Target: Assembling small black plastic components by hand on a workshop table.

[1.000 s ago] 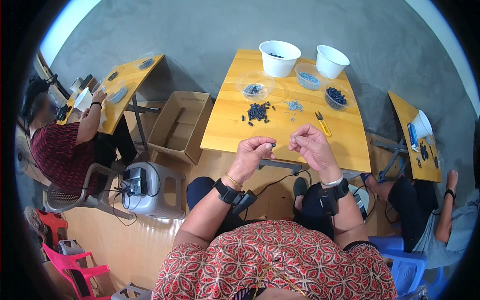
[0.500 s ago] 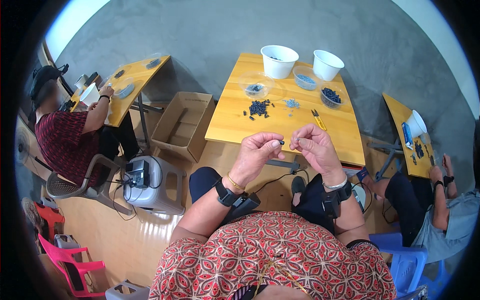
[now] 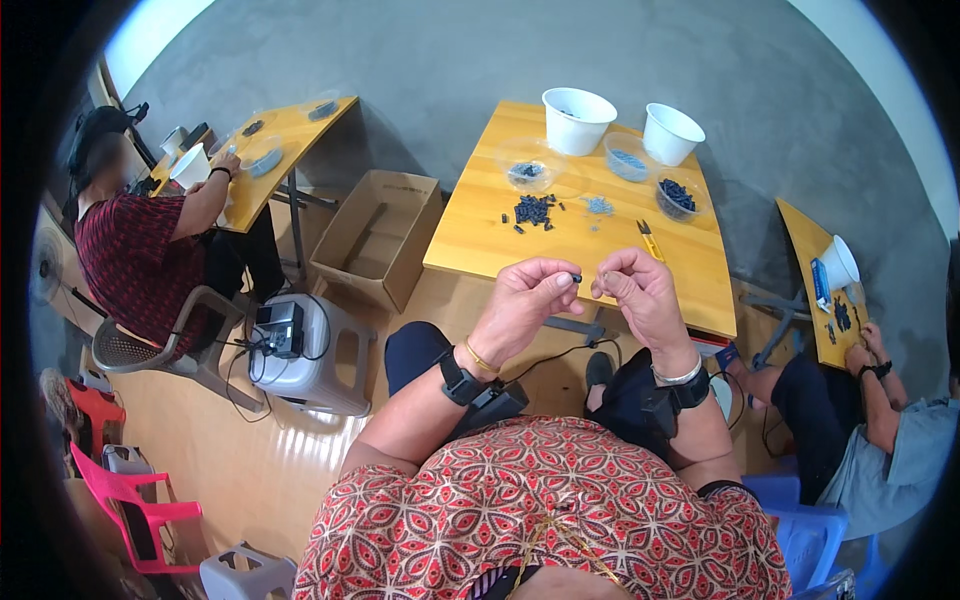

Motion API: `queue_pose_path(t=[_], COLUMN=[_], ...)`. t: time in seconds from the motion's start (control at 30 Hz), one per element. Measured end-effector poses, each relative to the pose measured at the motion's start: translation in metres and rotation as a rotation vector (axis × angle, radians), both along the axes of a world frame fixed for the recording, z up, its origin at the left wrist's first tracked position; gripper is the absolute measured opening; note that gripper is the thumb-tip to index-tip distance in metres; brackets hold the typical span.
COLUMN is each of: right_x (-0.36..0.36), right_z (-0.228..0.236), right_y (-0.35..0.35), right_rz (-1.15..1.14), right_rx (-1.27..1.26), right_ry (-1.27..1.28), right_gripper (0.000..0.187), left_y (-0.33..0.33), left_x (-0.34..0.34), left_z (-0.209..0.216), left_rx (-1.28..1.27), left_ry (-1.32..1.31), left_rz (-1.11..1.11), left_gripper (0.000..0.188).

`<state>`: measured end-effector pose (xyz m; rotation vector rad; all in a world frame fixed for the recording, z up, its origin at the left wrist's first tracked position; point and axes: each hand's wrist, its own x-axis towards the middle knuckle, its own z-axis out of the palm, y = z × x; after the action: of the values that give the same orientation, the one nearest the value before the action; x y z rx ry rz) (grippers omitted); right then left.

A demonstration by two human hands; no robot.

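Observation:
My left hand (image 3: 527, 300) and my right hand (image 3: 640, 295) are raised close together in front of the near edge of a yellow wooden table (image 3: 470, 235). The left thumb and forefinger pinch a tiny dark part (image 3: 576, 278). The right fingertips are pinched just beside it, on something too small to make out. On the table lie a heap of small dark parts (image 3: 534, 210), a little pile of pale bits (image 3: 598, 205) and yellow-handled snips (image 3: 649, 240).
Two white buckets (image 3: 577, 120) (image 3: 670, 133) and three clear bowls (image 3: 527, 173) stand at the table's far side. An open cardboard box (image 3: 378, 238) and a stool with a device (image 3: 305, 350) are left. Other people work at tables on both sides.
Both hands have stayed pinched together over the table edge, with only small finger movement. The view has shifted slightly, and the person at left has leaned further into the picture.

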<state>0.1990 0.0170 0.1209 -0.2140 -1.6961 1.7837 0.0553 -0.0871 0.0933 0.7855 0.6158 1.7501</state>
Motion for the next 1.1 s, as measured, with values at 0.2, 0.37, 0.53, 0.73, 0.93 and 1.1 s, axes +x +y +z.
queue_pose_path(t=[0.2,0.37,0.53,0.73,0.93,1.1], right_x=[-0.007,-0.01,-0.013,-0.015,-0.016,-0.017], right_z=[-0.001,-0.003,-0.007,-0.009,-0.001,0.004], right_y=[-0.007,-0.009,-0.014,-0.014,-0.018,-0.026], right_rz=[-0.086,-0.152,-0.233,-0.313,-0.363,-0.452], right_rx=[0.101,0.231,0.366,0.585,0.895,1.098], right_ry=[-0.037,-0.068,-0.068,-0.083,-0.028,-0.032], right_gripper=[0.007,0.009,0.009,0.008,0.012,0.016], left_y=[0.001,0.001,0.003,0.003,0.002,0.001], left_x=[-0.002,-0.003,-0.002,-0.001,0.002,0.005], left_z=[-0.002,-0.003,-0.006,-0.008,-0.008,-0.009], left_rx=[-0.047,-0.068,-0.07,-0.067,-0.087,-0.098], left_ry=[-0.081,-0.052,-0.053,-0.031,0.008,-0.007], left_rz=[-0.011,0.01,0.032,0.048,0.078,0.118], left_gripper=[0.012,0.012,0.01,0.009,0.007,0.006])
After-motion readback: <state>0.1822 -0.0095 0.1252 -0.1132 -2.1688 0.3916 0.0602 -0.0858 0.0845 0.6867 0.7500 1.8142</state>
